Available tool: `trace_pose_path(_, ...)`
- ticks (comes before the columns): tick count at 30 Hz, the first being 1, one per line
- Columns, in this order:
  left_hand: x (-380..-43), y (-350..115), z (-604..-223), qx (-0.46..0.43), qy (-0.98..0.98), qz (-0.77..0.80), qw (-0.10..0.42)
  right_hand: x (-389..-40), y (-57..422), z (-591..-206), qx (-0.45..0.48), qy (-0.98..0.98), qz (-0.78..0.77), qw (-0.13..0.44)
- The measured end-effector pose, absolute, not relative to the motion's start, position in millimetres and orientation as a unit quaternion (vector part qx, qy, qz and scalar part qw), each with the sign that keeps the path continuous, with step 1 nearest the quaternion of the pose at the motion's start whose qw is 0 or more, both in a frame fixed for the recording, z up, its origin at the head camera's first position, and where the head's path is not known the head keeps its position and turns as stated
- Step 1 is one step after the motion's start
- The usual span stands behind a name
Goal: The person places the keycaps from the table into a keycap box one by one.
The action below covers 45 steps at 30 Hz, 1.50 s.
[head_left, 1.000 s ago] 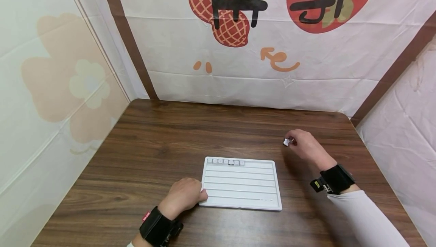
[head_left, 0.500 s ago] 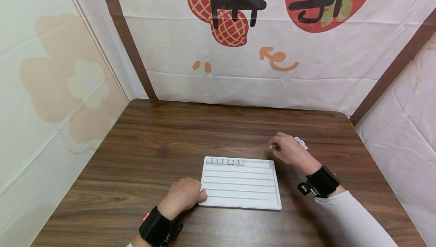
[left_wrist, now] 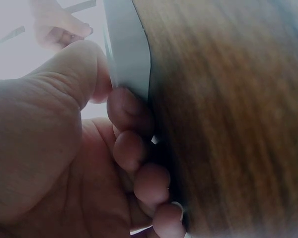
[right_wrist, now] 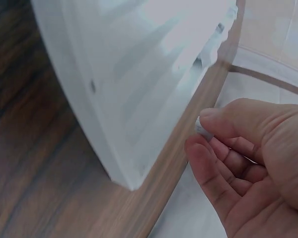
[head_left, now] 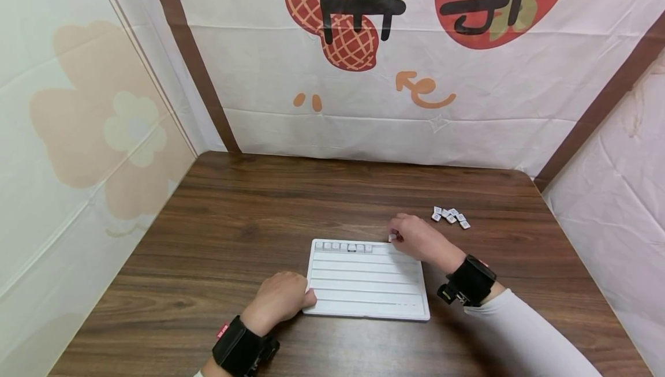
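Observation:
A white ridged tray (head_left: 366, 284) lies on the table, with a row of several small white keycaps (head_left: 335, 247) at the left of its top groove. My left hand (head_left: 283, 297) grips the tray's lower left corner, thumb over the rim and curled fingers against its side in the left wrist view. Over the tray's top edge, to the right of that row, my right hand (head_left: 421, 239) pinches one white keycap (right_wrist: 203, 129) between thumb and index finger. Its marking cannot be read.
Several loose white keycaps (head_left: 451, 216) lie in a cluster on the wooden table (head_left: 249, 215), behind and to the right of the tray. A printed cloth wall (head_left: 249, 77) rises along the table's far edge.
My right hand has carried one keycap leftward and nearer from the loose cluster to the tray's top edge, uncovering the cluster. The left hand and the tray stay put.

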<state>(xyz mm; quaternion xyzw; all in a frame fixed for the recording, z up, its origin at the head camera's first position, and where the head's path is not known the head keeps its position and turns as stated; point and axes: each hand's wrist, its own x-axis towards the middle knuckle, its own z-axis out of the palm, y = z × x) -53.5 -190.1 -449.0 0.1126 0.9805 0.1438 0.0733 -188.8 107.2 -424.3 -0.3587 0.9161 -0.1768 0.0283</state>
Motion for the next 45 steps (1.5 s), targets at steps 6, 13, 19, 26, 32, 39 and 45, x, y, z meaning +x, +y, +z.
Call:
trace_pose_path(6, -54, -190, -448, 0.111, 0.981, 0.142, 0.075, -185, 96, -427, -0.383, 0.908, -0.165, 0.035)
trace_pose_path(13, -55, -189, -448, 0.105, 0.981, 0.139, 0.082, -180, 87, -427, -0.382, 0.91, -0.151, 0.051)
trace_pose_path(19, -55, -189, -448, 0.107, 0.981, 0.138, 0.079, -179, 83, -429, -0.382, 0.91, -0.147, 0.063)
trace_pose_path(26, -55, -189, -447, 0.102, 0.981, 0.138, 0.085, -177, 79, -433, -0.383, 0.911, -0.145, 0.054)
trace_pose_path(32, -54, -189, -447, 0.103, 0.981, 0.139, 0.084, -176, 75, -436, -0.364, 0.919, -0.14, 0.059)
trace_pose_path(39, -54, -190, -448, 0.104, 0.981, 0.141, 0.083, -176, 74, -438, -0.361, 0.921, -0.14, 0.048)
trace_pose_path(45, -53, -190, -448, 0.106, 0.981, 0.143, 0.079, -174, 72, -438, -0.365, 0.919, -0.141, 0.041)
